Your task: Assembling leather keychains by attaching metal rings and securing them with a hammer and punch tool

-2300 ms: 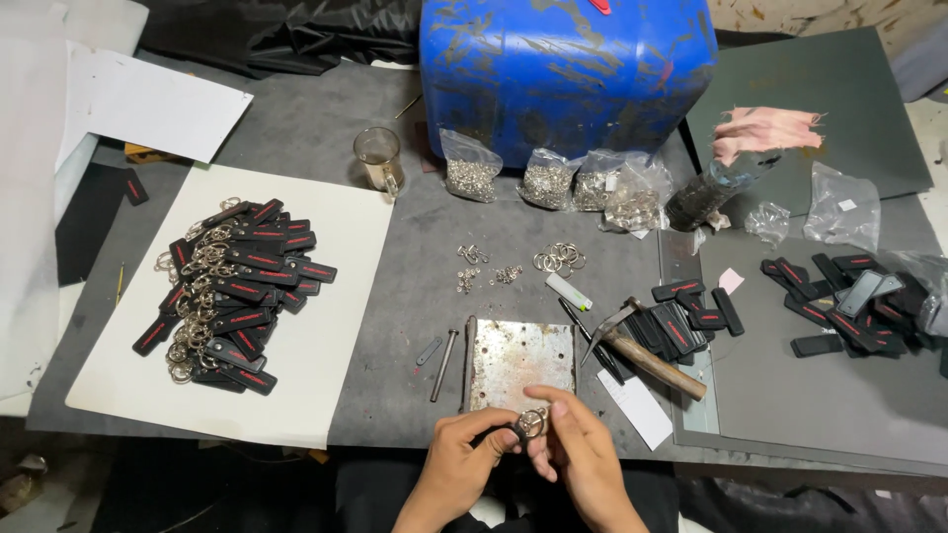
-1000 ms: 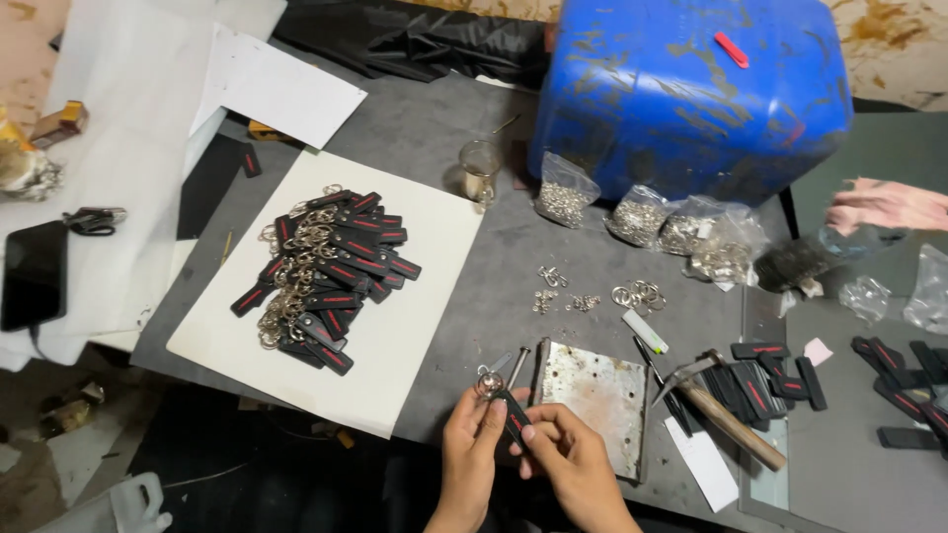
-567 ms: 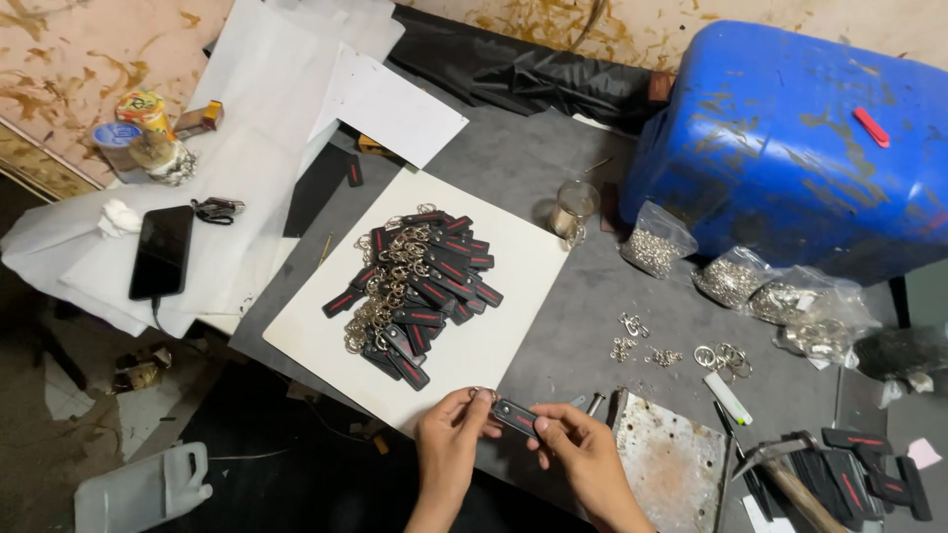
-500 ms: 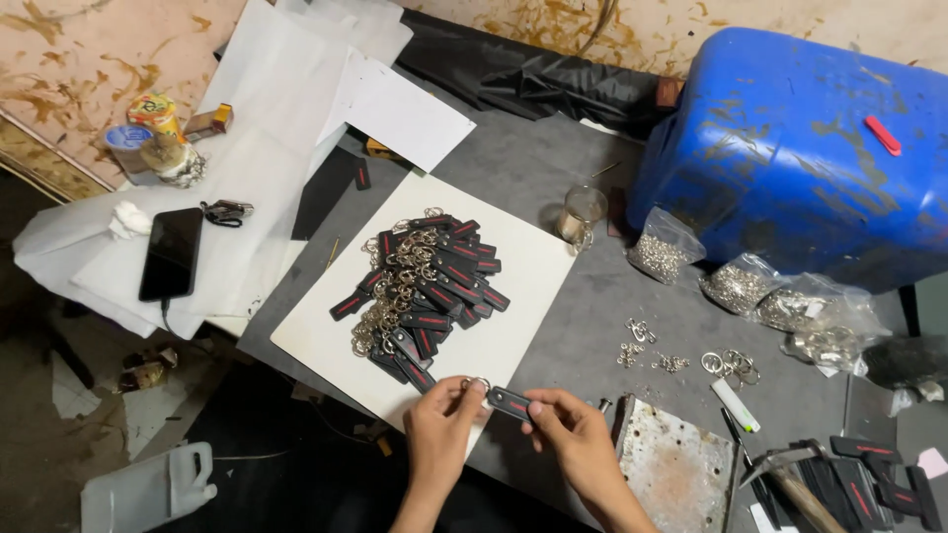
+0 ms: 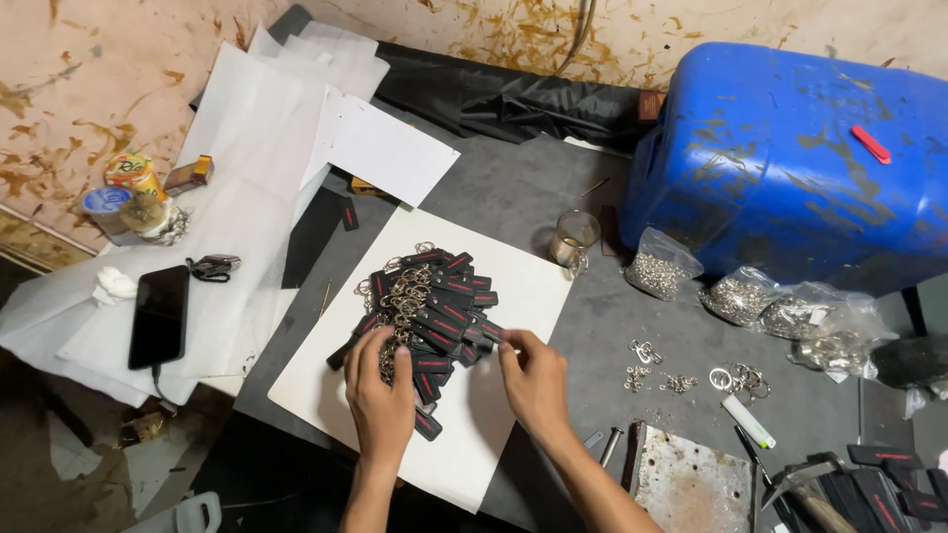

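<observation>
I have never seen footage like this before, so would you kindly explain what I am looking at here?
This is one picture from a camera worn on a person's head, looking down at their own two bare hands over a grey worktable. There is no machine. The left hand and right hand both rest on a pile of black strap key fobs with metal rings, lying on a white sheet. Whether either hand is actually gripping a fob is hard to tell. Around them: a big blue drum, small clear bags of metal parts, loose rings, a small glass, a metal plate, and a dark phone on white paper at the left.
</observation>
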